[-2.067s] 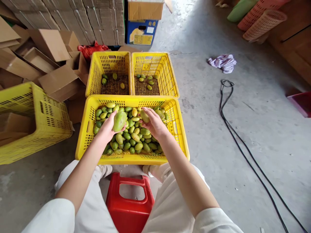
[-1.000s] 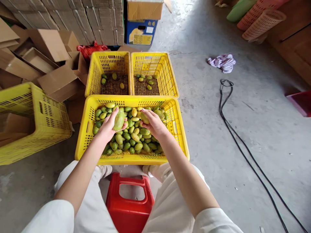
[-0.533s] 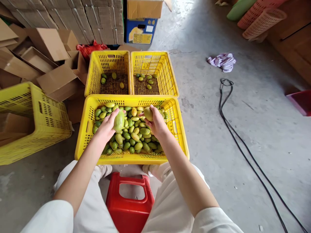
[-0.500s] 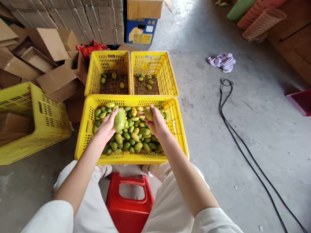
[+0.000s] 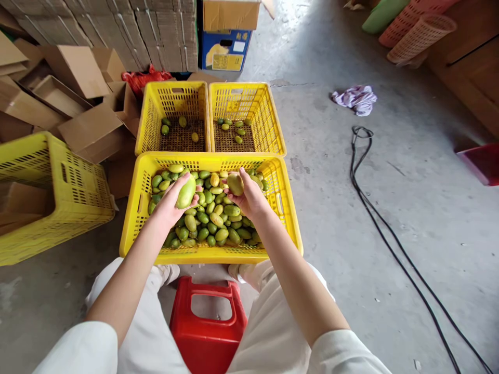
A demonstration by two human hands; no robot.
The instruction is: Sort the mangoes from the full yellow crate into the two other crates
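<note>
My left hand [image 5: 171,201] is closed around a light green oval fruit [image 5: 186,194], its fingers showing past the fruit's right side. In my right hand [image 5: 250,195] sits a rounder olive-green fruit [image 5: 235,184], held between thumb and fingers. Both hands are above a wide yellow plastic crate [image 5: 210,254]. A heap of oval green and yellowish fruits [image 5: 216,221] covers the crate's bottom. Behind it stand two deeper yellow crates, the left one [image 5: 139,119] and the right one [image 5: 277,119], each with a few fruits inside.
A red plastic stool [image 5: 206,332] is between my legs. Another yellow crate [image 5: 81,192] and loose cardboard boxes [image 5: 91,130] lie to the left. A black cable [image 5: 384,223] and a crumpled cloth [image 5: 356,98] are on the floor at right. Stacked cardboard [image 5: 163,36] rises behind.
The fruit in my left hand has turned and tilted, and more of that hand's fingers now show beyond it. My right hand has barely moved and keeps its fruit.
</note>
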